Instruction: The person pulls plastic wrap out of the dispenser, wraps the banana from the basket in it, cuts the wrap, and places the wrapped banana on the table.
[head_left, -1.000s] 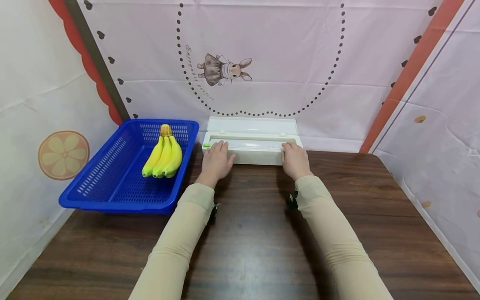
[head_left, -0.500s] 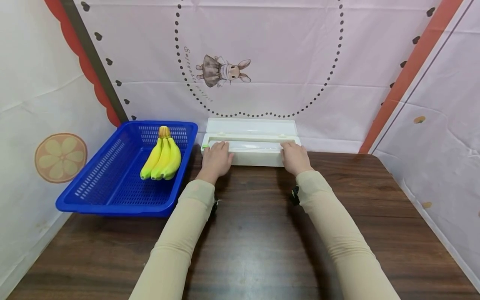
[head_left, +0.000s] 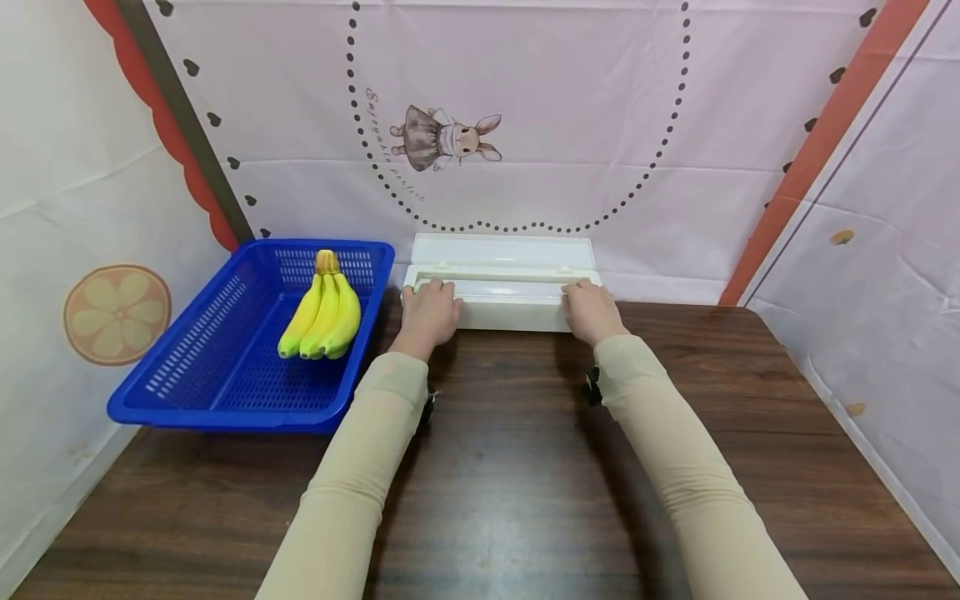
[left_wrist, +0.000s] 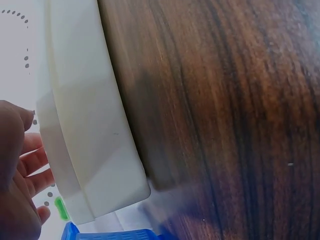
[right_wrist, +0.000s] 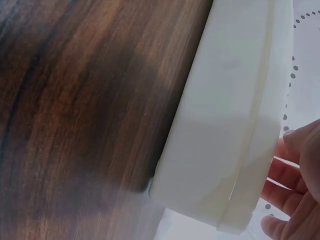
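A long white cling film dispenser (head_left: 512,315) lies at the back of the table, its lid (head_left: 502,251) raised against the backdrop. My left hand (head_left: 431,312) rests at its left end, fingertips over the top front edge. At the opposite end my right hand (head_left: 591,310) touches the same edge. Both wrist views show loosely bent fingers at the dispenser's rim, thumbs apart from them. A green slider (left_wrist: 61,208) shows beside the left fingers. Whether the fingertips hold film inside cannot be made out.
Left of the dispenser stands a blue plastic basket (head_left: 225,417) with a bunch of bananas (head_left: 324,317) in it. The dark wooden table (head_left: 502,467) ends at a printed cloth backdrop (head_left: 555,125) at the back and sides.
My left fingers have shifted slightly left and forward, covering more of the green slider. The right hand stays nearly in place. The dispenser, basket and bananas have not visibly moved on the table.
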